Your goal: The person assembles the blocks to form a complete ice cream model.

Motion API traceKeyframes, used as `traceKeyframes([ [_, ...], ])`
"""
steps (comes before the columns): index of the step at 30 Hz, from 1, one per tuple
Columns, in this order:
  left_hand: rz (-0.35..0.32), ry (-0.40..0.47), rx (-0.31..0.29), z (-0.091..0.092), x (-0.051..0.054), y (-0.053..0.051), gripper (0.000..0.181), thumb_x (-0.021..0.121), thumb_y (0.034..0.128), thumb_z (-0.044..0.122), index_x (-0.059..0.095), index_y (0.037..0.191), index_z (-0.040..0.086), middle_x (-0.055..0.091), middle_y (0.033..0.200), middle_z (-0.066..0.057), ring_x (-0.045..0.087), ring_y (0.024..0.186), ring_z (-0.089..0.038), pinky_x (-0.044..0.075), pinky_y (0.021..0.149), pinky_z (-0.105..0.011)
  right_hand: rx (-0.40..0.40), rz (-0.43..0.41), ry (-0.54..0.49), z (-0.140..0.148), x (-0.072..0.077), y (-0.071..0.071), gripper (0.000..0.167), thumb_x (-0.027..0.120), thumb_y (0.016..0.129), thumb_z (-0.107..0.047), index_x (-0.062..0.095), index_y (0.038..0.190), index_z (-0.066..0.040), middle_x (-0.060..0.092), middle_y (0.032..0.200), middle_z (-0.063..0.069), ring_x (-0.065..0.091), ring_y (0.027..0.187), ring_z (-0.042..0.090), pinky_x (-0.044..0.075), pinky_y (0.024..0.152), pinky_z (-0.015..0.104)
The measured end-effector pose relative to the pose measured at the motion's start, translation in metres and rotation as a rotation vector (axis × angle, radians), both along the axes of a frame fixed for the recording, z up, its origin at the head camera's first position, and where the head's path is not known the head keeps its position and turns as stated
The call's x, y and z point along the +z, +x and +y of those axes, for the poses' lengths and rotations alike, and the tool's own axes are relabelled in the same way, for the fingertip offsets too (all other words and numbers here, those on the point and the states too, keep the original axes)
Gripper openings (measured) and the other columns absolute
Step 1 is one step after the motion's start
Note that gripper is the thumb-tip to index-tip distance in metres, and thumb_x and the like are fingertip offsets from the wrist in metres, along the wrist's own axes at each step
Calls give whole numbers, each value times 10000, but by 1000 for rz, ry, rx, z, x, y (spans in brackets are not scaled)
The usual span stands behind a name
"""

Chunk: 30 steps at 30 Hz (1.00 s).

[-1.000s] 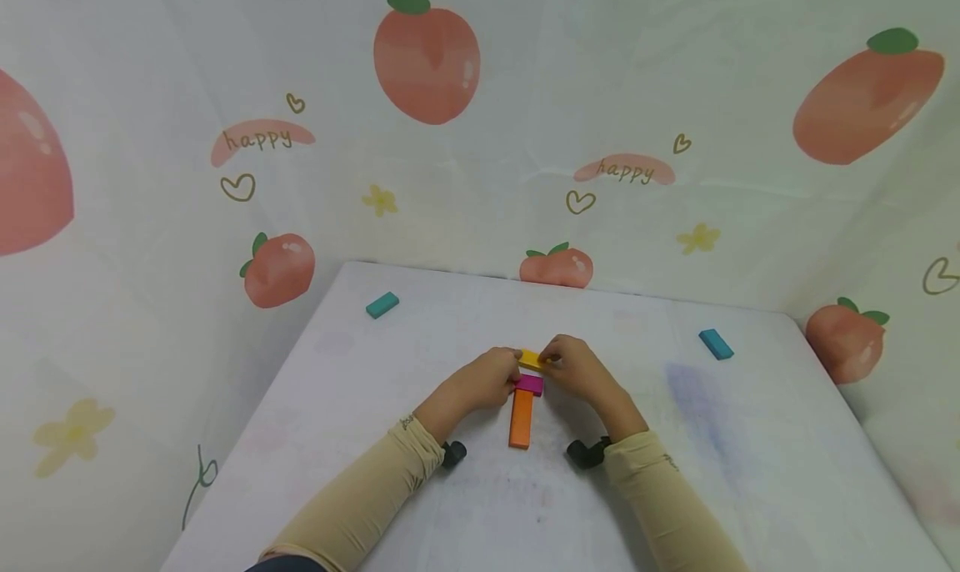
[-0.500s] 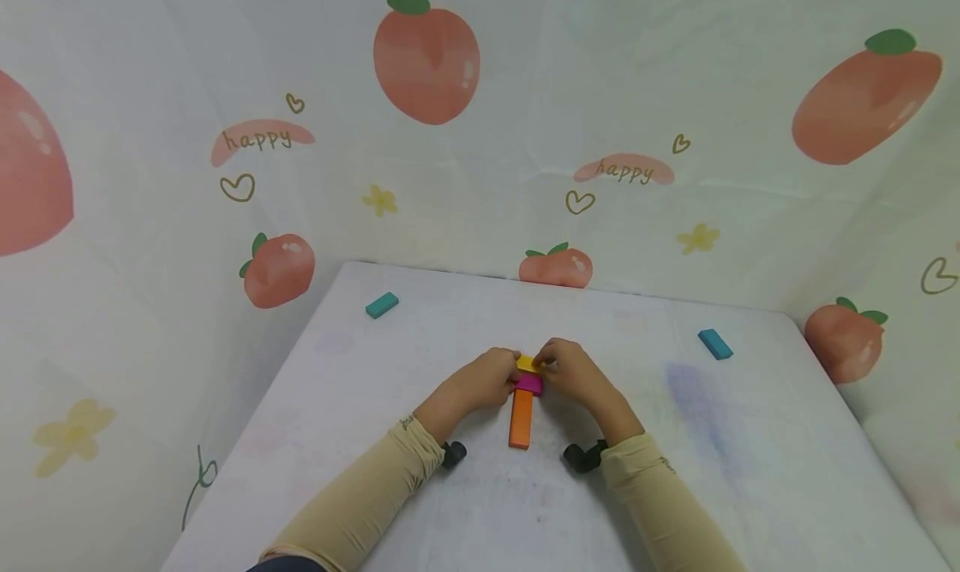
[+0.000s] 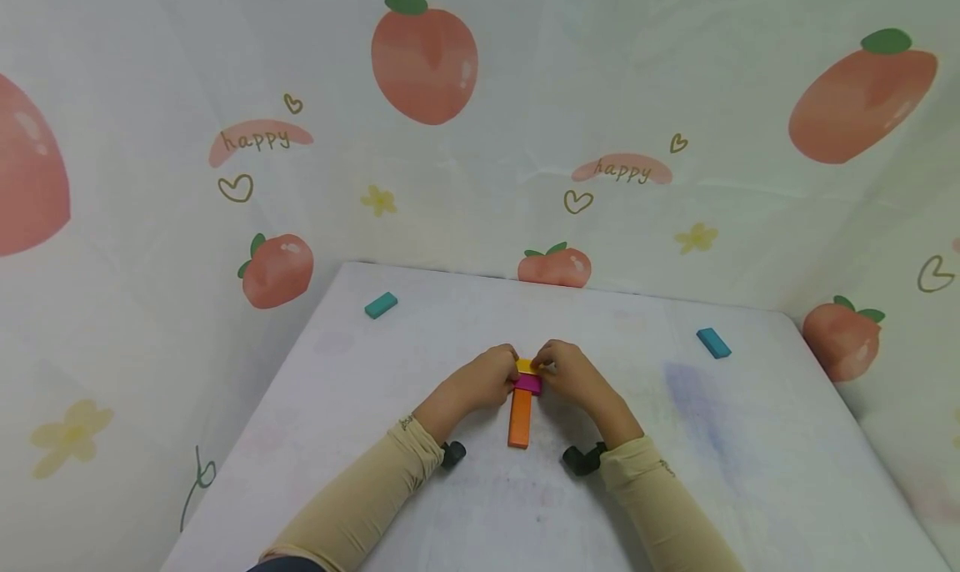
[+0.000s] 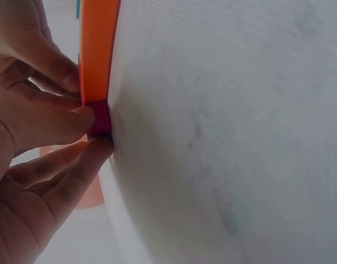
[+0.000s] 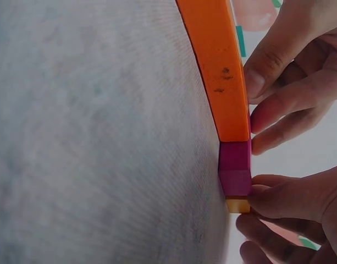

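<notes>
Blocks (image 3: 529, 385) form a row around the middle of the bench (image 3: 525, 514), well in from its far, left and right edges. The left hand (image 3: 486, 378) looks clamped on the magenta block (image 5: 235, 157); the right hand (image 3: 572, 373) pinches the yellow block (image 3: 527, 367). The orange block (image 3: 520, 419), the longest, runs toward the near side, with magenta against its far end and yellow beyond. Those three seem nearly lined up; a teal block (image 3: 381, 305) by the far-left corner and a blue block (image 3: 714, 343) toward the far-right corner lie apart, apparently unused. The right wrist view shows yellow's end close against magenta, whereas the left wrist view hides yellow; it also shows dark marks (image 5: 225, 70) on orange, which the head view does not.
</notes>
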State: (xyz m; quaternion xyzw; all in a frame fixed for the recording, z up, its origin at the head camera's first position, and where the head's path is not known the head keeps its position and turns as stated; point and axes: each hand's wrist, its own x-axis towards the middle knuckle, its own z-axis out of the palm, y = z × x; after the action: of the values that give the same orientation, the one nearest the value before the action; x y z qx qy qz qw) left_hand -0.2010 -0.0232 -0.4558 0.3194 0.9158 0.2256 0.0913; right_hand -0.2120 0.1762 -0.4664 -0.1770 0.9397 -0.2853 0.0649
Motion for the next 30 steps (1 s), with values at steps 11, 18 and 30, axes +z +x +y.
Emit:
traceKeyframes([
  [11,4,1,2,0,-1,0,124,706,970,-7,798,1045,-44,701,1203,-146,685,1161,-267,580,1038,-364,27,5,0,-1,1,3,140,697,957,37,811,1034,13,721,1023,105,711,1048,305,594,994,484],
  [18,-9,-7,6,0,-1,-1,133,709,967,-6,796,1061,-40,701,1203,-137,688,1159,-257,581,1038,-354,24,20,4,1,0,2,145,693,946,47,809,1028,15,724,1023,108,711,1038,300,597,983,480],
  [30,-36,-30,27,2,2,1,149,691,978,-8,811,1064,-25,703,1234,-118,671,1242,-252,546,1102,-371,-59,43,9,36,1,-2,152,669,972,-17,800,1049,-13,726,1053,115,675,1033,291,584,990,523],
])
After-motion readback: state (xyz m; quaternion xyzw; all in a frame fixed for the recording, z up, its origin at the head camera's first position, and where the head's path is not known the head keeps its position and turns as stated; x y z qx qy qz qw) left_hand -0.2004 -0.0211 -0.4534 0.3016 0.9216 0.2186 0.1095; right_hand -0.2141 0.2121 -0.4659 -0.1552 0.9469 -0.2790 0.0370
